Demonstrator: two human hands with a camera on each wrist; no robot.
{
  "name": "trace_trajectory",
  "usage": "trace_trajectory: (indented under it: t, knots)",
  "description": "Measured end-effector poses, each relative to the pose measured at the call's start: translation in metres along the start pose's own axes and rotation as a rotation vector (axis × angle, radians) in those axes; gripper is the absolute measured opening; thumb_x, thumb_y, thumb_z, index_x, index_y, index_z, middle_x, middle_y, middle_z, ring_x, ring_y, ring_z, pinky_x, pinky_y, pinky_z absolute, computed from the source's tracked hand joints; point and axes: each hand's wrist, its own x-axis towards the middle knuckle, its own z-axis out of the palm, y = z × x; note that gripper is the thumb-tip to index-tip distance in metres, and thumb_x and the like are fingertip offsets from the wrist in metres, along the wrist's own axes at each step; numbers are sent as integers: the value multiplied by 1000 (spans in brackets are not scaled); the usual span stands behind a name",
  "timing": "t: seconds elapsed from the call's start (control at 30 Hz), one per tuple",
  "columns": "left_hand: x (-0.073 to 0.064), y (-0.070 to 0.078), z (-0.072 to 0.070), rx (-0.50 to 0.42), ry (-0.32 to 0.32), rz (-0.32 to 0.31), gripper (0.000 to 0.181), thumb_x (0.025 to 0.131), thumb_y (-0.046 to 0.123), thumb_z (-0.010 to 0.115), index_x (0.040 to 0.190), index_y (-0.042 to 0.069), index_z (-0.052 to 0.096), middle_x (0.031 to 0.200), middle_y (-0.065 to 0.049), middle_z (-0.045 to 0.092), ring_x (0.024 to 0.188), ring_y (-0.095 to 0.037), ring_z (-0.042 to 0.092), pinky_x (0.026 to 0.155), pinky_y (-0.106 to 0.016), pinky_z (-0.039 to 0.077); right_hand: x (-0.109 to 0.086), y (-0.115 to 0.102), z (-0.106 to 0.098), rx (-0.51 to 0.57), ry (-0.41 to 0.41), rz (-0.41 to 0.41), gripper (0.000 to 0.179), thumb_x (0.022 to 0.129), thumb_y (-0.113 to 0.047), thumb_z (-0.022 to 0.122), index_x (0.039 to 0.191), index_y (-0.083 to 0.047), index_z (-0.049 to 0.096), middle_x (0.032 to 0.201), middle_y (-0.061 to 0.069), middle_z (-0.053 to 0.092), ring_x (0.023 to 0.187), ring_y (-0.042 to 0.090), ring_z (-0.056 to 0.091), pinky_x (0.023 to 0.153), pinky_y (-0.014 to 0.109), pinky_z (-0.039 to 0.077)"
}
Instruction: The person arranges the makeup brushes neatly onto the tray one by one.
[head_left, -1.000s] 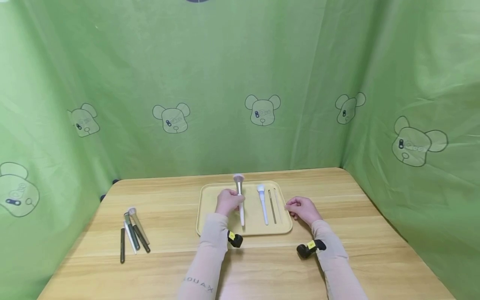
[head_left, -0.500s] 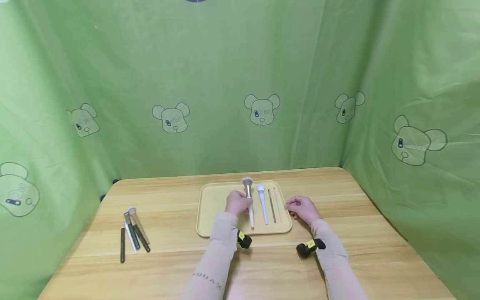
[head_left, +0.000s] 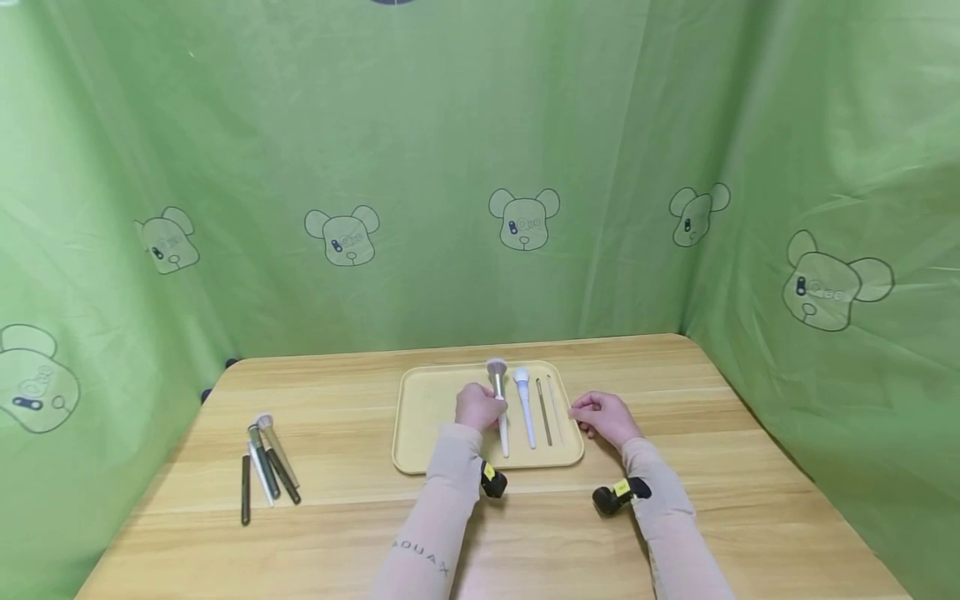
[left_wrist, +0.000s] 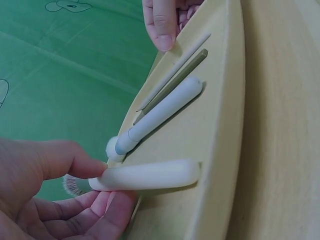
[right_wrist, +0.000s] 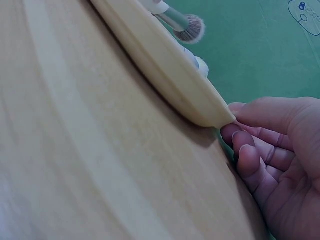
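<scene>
My left hand pinches a white-handled makeup brush between thumb and fingers, over the pale yellow tray. In the head view its fluffy head points to the far side, and the handle end is low at the tray floor. To its right lie a white and pale blue makeup brush, a thin brown brush and a thin whitish stick-like tool, roughly side by side. My right hand pinches the tray's right rim, as the right wrist view shows.
Several more makeup brushes lie bunched on the left of the wooden table, one black-handled brush or pen beside them. A green curtain closes off the back and both sides.
My left hand has moved right with the white-handled brush and lowered it beside the pale blue one. The right hand stays at the tray rim.
</scene>
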Motion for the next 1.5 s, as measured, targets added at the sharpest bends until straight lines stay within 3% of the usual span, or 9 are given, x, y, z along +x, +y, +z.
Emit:
trace_trajectory:
  t: [0.4,1.5]
  knots:
    - [3,0,7,87,32,-1,13,75,-1,71,85,0,64,73,-10,67,51,-14,59,44,-20,49,-1,-1,-1,12,-2,0,26,87,-11,70,102,10,62,68,-1,60,58,7,54,51,22,49]
    - [6,1,10,182,26,-13,8,76,7,72,77,2,66,59,-6,65,46,-14,59,39,-18,44,0,0,-2,6,-10,-6,26,88,-12,69,101,9,63,67,-2,61,57,8,54,52,22,49]
